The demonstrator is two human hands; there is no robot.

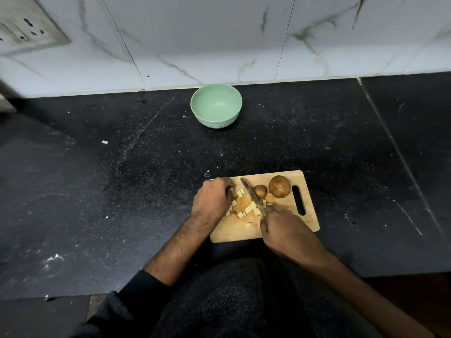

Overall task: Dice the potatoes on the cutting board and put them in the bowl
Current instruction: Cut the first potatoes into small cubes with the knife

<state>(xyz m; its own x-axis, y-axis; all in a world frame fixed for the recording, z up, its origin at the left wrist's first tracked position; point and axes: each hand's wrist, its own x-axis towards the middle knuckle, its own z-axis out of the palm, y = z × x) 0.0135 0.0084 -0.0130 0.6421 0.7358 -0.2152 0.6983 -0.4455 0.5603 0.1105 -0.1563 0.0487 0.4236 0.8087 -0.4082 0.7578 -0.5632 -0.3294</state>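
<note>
A wooden cutting board [280, 230] lies on the black counter in front of me. Several pale potato cubes [249, 209] are scattered on its left half. Two whole brown potatoes stand at its far side, a small one [260, 191] and a larger one [279, 186]. My right hand [285, 231] grips the handle of a knife [251, 195], whose blade slants over the cubes. My left hand [214, 196] sits curled at the board's left end, its fingers on potato pieces that are partly hidden. A light green bowl [216, 106] stands empty near the wall.
A marble-tiled wall [219, 37] runs behind the bowl, with a switch plate [24, 28] at the upper left. Small white crumbs [104, 142] dot the black counter. The counter's front edge runs just below my forearms.
</note>
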